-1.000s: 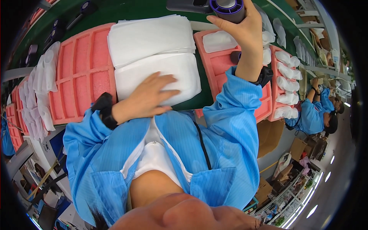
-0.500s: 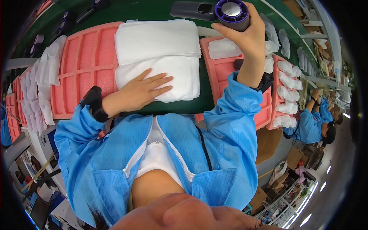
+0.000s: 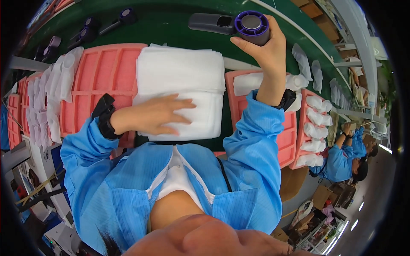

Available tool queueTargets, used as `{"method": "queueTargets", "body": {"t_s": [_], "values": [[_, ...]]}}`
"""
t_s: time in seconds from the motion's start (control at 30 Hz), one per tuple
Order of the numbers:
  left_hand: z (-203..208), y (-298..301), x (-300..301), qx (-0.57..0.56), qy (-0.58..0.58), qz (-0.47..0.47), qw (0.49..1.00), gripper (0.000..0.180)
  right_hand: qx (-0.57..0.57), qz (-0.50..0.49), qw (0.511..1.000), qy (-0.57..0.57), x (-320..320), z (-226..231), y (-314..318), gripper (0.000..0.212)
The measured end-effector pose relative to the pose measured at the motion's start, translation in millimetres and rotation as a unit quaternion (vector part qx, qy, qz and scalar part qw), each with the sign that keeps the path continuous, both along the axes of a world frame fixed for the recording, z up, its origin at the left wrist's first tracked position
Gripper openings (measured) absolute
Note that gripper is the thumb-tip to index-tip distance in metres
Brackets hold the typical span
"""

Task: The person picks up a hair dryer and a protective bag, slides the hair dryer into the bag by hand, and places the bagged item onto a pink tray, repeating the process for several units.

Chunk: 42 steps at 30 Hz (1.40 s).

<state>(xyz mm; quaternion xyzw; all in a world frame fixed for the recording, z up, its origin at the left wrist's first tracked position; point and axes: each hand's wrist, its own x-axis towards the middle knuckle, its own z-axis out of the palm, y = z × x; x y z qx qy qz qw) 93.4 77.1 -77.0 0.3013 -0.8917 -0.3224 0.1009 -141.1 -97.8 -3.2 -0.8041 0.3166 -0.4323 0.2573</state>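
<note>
Shows right hand (image 3: 271, 49) curled round purple-rimmed fan (image 3: 242, 25) at its rounded end, probably light, rigid, smooth, best gripped there; also left hand (image 3: 159, 114), spread, holding nothing, over white sheets (image 3: 181, 70).

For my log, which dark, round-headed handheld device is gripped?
The purple-rimmed device in the right hand; the upper-left devices lie untouched.

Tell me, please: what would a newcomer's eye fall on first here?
Probably the dark, purple-ringed device, held in the right hand at upper right of centre. Next, the white sheets stacked in the middle, with the left hand spread over them. Pink trays flank the stack on both sides.
</note>
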Motion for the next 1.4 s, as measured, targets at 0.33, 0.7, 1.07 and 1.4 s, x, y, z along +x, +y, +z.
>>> {"method": "queueTargets", "body": {"t_s": [0.33,0.7,1.07,1.4], "values": [[-47.0,-113.7,-61.6,-0.147,-0.012,0.329,0.933,0.024,0.044,-0.001,0.998,-0.048,18.1,-17.2,-26.5,0.058],[-59.1,-114.8,-54.2,-0.166,0.055,0.297,0.939,0.02,0.06,-0.035,0.998,0.004,20.5,-32.9,-33.1,0.059],[-0.5,-111.0,0.5,0.133,0.369,0.353,0.849,0.011,0.097,0.023,0.992,-0.081,-35.5,6.5,-5.3,0.064],[6.7,-113.8,7.5,0.143,0.452,0.329,0.817,0.011,0.056,0.11,0.983,-0.138,-15.6,6.5,3.6,0.063]]}}
